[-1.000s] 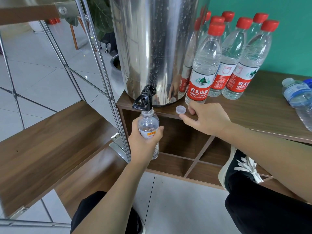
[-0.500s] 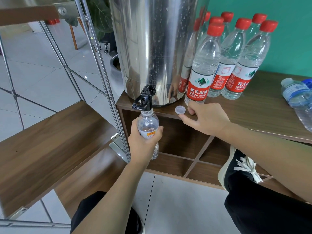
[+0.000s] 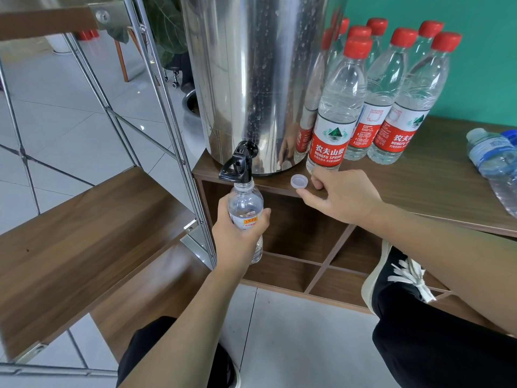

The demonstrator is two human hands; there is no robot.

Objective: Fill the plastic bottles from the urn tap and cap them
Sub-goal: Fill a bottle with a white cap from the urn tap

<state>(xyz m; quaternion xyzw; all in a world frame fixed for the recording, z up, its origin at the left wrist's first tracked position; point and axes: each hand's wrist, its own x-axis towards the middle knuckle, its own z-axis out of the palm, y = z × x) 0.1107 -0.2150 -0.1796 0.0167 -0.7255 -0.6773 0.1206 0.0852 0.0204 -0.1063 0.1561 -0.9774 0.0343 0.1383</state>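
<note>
My left hand (image 3: 237, 233) grips a small clear plastic bottle (image 3: 245, 204) with a yellow label and holds its open mouth right under the black tap (image 3: 237, 166) of the steel urn (image 3: 251, 79). The bottle looks mostly full. A white cap (image 3: 299, 181) lies upside down on the wooden cabinet top (image 3: 419, 186). My right hand (image 3: 341, 197) rests on the cabinet edge just right of the cap, thumb and forefinger beside it without closing round it.
Several capped red-label water bottles (image 3: 335, 113) stand right of the urn against the green wall. A blue-label bottle (image 3: 495, 161) lies at the far right. A metal-framed wooden shelf (image 3: 84, 219) stands to the left. My knee and shoe (image 3: 400, 281) are at lower right.
</note>
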